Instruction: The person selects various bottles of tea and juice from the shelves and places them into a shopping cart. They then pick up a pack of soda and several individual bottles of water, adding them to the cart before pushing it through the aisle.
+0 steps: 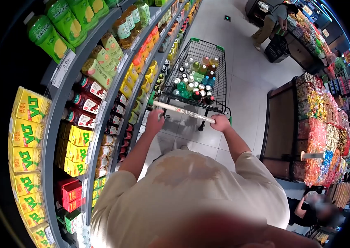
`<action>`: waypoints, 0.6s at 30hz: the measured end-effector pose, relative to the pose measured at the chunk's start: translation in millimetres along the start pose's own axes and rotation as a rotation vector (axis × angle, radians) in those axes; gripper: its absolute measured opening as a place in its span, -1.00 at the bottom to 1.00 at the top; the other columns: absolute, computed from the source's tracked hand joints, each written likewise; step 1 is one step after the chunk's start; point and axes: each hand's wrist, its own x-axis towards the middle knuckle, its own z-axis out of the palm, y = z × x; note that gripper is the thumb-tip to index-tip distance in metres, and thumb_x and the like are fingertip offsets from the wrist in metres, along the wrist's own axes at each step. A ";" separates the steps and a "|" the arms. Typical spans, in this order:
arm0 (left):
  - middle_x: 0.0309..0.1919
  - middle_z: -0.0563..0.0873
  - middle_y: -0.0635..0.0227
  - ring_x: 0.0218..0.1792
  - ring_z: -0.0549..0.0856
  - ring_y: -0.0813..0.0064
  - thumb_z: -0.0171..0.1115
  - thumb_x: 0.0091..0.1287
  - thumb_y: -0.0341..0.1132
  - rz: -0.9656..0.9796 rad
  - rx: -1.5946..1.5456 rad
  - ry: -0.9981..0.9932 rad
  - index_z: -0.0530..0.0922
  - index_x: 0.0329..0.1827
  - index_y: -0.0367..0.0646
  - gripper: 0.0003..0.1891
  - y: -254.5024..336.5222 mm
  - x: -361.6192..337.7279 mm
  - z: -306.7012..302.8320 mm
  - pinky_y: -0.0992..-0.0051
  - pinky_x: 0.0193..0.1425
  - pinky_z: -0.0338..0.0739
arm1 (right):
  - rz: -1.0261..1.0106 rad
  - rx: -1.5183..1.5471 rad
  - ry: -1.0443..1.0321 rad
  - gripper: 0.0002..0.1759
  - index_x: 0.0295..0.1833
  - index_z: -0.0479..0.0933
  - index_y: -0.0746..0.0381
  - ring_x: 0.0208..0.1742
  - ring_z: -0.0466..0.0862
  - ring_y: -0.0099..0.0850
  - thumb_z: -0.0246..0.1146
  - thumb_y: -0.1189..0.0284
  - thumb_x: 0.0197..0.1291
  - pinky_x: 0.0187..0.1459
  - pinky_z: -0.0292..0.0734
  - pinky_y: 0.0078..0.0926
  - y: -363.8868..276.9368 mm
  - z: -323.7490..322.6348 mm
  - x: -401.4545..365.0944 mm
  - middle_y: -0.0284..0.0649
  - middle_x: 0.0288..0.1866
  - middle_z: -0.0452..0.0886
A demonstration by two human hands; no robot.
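Observation:
A shopping cart point(226, 78) of black wire with green corners stands ahead of me, holding many bottles point(195, 80) with differently coloured caps. My right hand point(220, 123) is closed around the right end of its white handle bar point(183, 110). Just below the bar's left end is my left hand point(155, 120), close to the shelf; its fingers look apart and nothing shows in it. Whether its fingertips touch the bar is hard to make out.
Shelves point(57, 120) of drinks run along my left, with yellow cartons point(28, 132) and green bottles point(46, 35). To the right is a display of wrapped sweets point(319, 128). One person point(274, 22) with a black basket point(277, 48) stands far ahead; another person point(307, 211) is at lower right.

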 end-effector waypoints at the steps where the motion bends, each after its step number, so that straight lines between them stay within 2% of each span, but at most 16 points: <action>1: -0.05 0.69 0.15 0.08 0.63 -0.01 0.35 0.16 -0.46 0.008 0.040 0.027 0.58 -0.03 -0.16 -0.70 3.8 17.4 1.2 0.09 0.23 0.49 | -0.013 0.078 0.038 -0.81 -0.22 0.69 0.07 0.02 0.67 -0.09 0.37 0.25 0.07 0.08 0.60 -0.14 -0.7 -1.0 -0.1 -0.23 -0.19 0.76; 3: -0.06 0.66 0.16 0.11 0.61 0.01 0.35 0.13 -0.47 0.101 0.045 0.103 0.56 -0.05 -0.14 -0.70 13.9 43.6 -2.1 0.09 0.23 0.47 | -0.038 0.237 0.117 -0.82 -0.25 0.68 0.09 0.02 0.66 -0.09 0.36 0.25 0.10 0.09 0.56 -0.15 2.1 -1.1 -1.0 -0.24 -0.21 0.75; 4: -0.01 0.64 0.17 0.14 0.58 0.02 0.36 0.12 -0.45 0.056 0.077 0.097 0.55 -0.02 -0.14 -0.66 12.6 53.6 0.3 0.09 0.26 0.47 | -0.080 0.270 0.332 -0.81 -0.21 0.66 0.12 0.05 0.63 -0.08 0.36 0.25 0.15 0.15 0.49 -0.14 8.9 8.0 -0.8 -0.22 -0.16 0.73; 7: 0.16 0.56 0.15 0.27 0.48 0.02 0.41 0.10 -0.33 -0.117 0.245 0.082 0.52 0.13 -0.11 -0.52 13.0 81.0 11.2 0.12 0.36 0.42 | 0.376 0.061 0.850 -0.71 -0.10 0.65 0.14 0.09 0.62 -0.06 0.39 0.24 0.11 0.20 0.45 -0.11 16.9 33.5 7.0 -0.13 -0.01 0.68; 8: 0.24 0.51 0.12 0.33 0.42 -0.02 0.43 0.11 -0.27 -0.156 0.249 0.038 0.46 0.26 -0.12 -0.39 5.6 90.7 16.5 0.10 0.45 0.35 | 0.620 -0.067 0.807 -0.51 0.12 0.56 0.19 0.18 0.61 -0.03 0.42 0.20 0.12 0.22 0.49 -0.08 14.3 34.1 9.7 -0.05 0.13 0.61; 9: 0.31 0.49 0.09 0.38 0.39 -0.02 0.42 0.13 -0.22 -0.157 0.336 0.046 0.43 0.35 -0.16 -0.32 -1.4 100.7 24.2 0.05 0.50 0.29 | 0.774 -0.030 0.700 -0.45 0.17 0.52 0.21 0.22 0.61 -0.02 0.42 0.19 0.12 0.23 0.50 -0.07 9.6 26.1 15.3 -0.03 0.16 0.60; 11: 0.35 0.49 0.09 0.41 0.39 -0.02 0.42 0.16 -0.12 -0.238 0.421 -0.016 0.41 0.40 -0.17 -0.27 -16.5 121.0 37.4 0.04 0.52 0.27 | 1.084 0.050 0.459 -0.35 0.27 0.44 0.26 0.29 0.60 0.00 0.42 0.18 0.14 0.25 0.53 -0.05 -3.6 3.3 30.9 0.01 0.22 0.57; 12: 0.35 0.49 0.10 0.42 0.38 -0.01 0.41 0.16 -0.08 -0.263 0.479 -0.089 0.42 0.40 -0.16 -0.26 -23.6 130.1 41.1 0.05 0.52 0.27 | 1.076 0.170 0.331 -0.29 0.32 0.37 0.30 0.33 0.60 0.02 0.42 0.17 0.17 0.29 0.56 -0.02 20.3 9.9 36.9 0.03 0.20 0.61; 13: 0.36 0.50 0.10 0.43 0.38 0.00 0.41 0.17 -0.04 -0.289 0.538 -0.163 0.42 0.40 -0.16 -0.26 -29.0 137.0 43.4 0.07 0.53 0.27 | 1.036 0.204 0.172 -0.32 0.25 0.40 0.36 0.15 0.71 0.05 0.42 0.16 0.17 0.16 0.66 -0.04 48.7 19.3 40.3 0.07 0.15 0.65; 14: 0.34 0.52 0.11 0.43 0.40 0.02 0.41 0.16 -0.03 -0.356 0.631 -0.248 0.44 0.39 -0.15 -0.26 -24.6 144.8 40.2 0.08 0.52 0.28 | 1.024 0.272 0.095 -0.37 0.22 0.39 0.35 -0.13 0.74 -0.03 0.42 0.22 0.17 -0.11 0.70 -0.10 63.4 23.3 41.8 0.03 -0.05 0.69; 15: 0.33 0.53 0.12 0.37 0.50 0.04 0.38 0.21 -0.08 -0.392 0.669 -0.312 0.45 0.40 -0.11 -0.32 -32.4 151.6 39.8 0.06 0.43 0.41 | 1.009 0.341 0.023 -0.42 0.19 0.38 0.33 -0.41 0.78 -0.12 0.42 0.27 0.18 -0.38 0.74 -0.17 77.3 28.5 41.8 -0.01 -0.25 0.73; 17: 0.25 0.60 0.01 0.22 0.64 -0.02 0.37 0.30 -0.13 -0.423 0.690 -0.480 0.44 0.41 -0.11 -0.37 -52.4 161.1 34.9 0.06 0.28 0.59 | 0.906 0.539 0.160 -0.60 0.12 0.40 0.27 -0.63 0.68 -0.24 0.35 0.38 0.26 -0.61 0.62 -0.27 98.3 48.5 28.9 -0.06 -0.32 0.72; 18: 0.18 0.63 0.01 0.16 0.66 -0.02 0.35 0.29 -0.18 -0.390 0.702 -0.506 0.42 0.44 -0.05 -0.37 -61.8 165.0 34.4 0.06 0.23 0.61 | 0.929 0.565 0.143 -0.70 0.10 0.41 0.21 -0.63 0.68 -0.25 0.27 0.46 0.30 -0.61 0.62 -0.27 89.9 39.2 27.4 -0.05 -0.34 0.71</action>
